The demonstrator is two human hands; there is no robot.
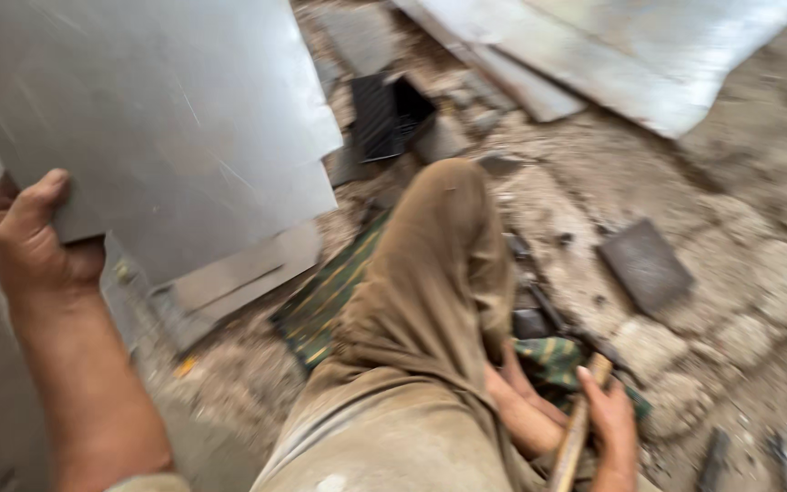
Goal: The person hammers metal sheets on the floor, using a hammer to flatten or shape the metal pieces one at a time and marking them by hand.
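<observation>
On the ground, seated: we sit on a striped mat (321, 305) over rubble, one knee (439, 237) raised in tan trousers.
Left hand (34, 241): closed on the lower corner of a metal sheet (166, 118), thumb over its face, fingers hidden behind; the grip looks firm.
Sheet: tilted up at our left, lower edge near the smaller offcuts (239, 273) on the ground; whether it touches them we cannot tell.
Right hand (612, 428): wrapped around a wooden handle (576, 433) low beside our foot; the tool's head is out of frame.
Around us: a black box (392, 114) beyond the knee, more sheets (612, 55) at top right, a dark flat plate (646, 264) on the stones.
Step, as we judge it: positioning the sheet while the tool waits in the other hand.
Next move, as we judge it: calls for steadying the sheet flat before the handle comes up; the edges look sharp, so the thumb hold matters.
Blur: heavy, so fine detail is lost.
</observation>
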